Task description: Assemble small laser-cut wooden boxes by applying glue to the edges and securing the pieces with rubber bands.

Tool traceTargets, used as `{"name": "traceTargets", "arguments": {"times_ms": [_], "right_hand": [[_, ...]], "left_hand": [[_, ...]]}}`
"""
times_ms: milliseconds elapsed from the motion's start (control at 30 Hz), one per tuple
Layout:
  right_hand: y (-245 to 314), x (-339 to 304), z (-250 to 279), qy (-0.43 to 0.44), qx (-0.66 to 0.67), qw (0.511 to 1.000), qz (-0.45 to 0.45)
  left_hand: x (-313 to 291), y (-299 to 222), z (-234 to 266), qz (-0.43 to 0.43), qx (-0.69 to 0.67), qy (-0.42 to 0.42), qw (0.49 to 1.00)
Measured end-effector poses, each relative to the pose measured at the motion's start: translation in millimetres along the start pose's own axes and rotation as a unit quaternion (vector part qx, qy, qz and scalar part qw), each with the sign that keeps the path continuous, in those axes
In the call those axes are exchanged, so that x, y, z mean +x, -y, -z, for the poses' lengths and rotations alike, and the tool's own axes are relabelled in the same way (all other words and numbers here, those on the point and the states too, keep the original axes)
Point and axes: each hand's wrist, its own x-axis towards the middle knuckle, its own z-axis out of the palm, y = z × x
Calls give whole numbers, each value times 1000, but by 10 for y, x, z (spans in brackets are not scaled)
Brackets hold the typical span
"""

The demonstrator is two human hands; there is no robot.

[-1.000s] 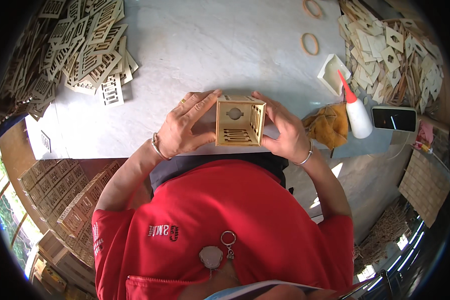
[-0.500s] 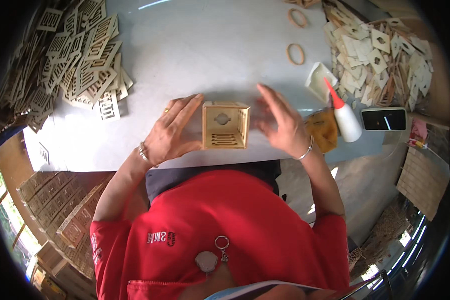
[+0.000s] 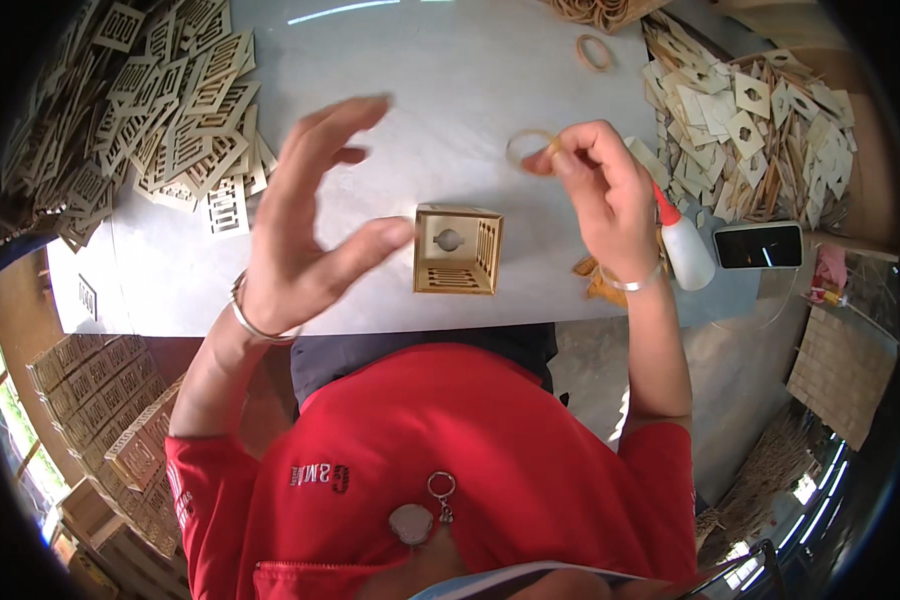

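Table [image 3: 370,170] with pale grey top takes the biggest part of my view, and below it I see the person's red shirt [image 3: 490,420]. On the left side of the table lies a large heap of slotted wooden panels [image 3: 185,125]; on the right side lies a smaller heap of thin pale wooden pieces [image 3: 740,130]. Left hand [image 3: 305,205] is over the table, with its fingers spread and its thumb well apart from them. Right hand [image 3: 610,195] has thumb and forefinger pressed together in a pinch. Wooden box [image 3: 470,247] rests on the table between the hands, near the person's edge, and its open side faces my camera. The left thumb tip appears just beside it, but I cannot tell if they touch. White bottle [image 3: 688,255] with red nozzle stands by the right wrist, and next to it lies a dark-screened phone [image 3: 758,246]. Smallest are two rings: the right hand pinches a thin tan ring [image 3: 510,150], while an orange-brown ring [image 3: 579,50] lies farther away on the table.
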Motion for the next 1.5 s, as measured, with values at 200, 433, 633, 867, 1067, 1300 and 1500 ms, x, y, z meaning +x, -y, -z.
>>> {"name": "traceTargets", "arguments": {"times_ms": [200,433,633,867,1067,1300,1500], "right_hand": [[708,-75,-64,145,186,970,-67],[613,-249,149,152,-196,953,174],[531,-391,135,203,-358,891,193],[63,-537,-38,270,-400,865,138],[-288,-591,-275,203,-405,869,198],[-462,-626,-342,153,-325,910,208],[-523,-603,-279,138,146,968,-152]], "left_hand": [[129,-314,-301,69,-240,66,966],[-49,-378,122,87,-211,115,967],[-214,-164,194,-143,274,130,942],[-455,263,-26,-92,285,179,937],[-524,468,-321,-117,287,130,942],[-516,488,-440,-147,290,117,938],[-576,505,-443,-153,254,108,949]]}}
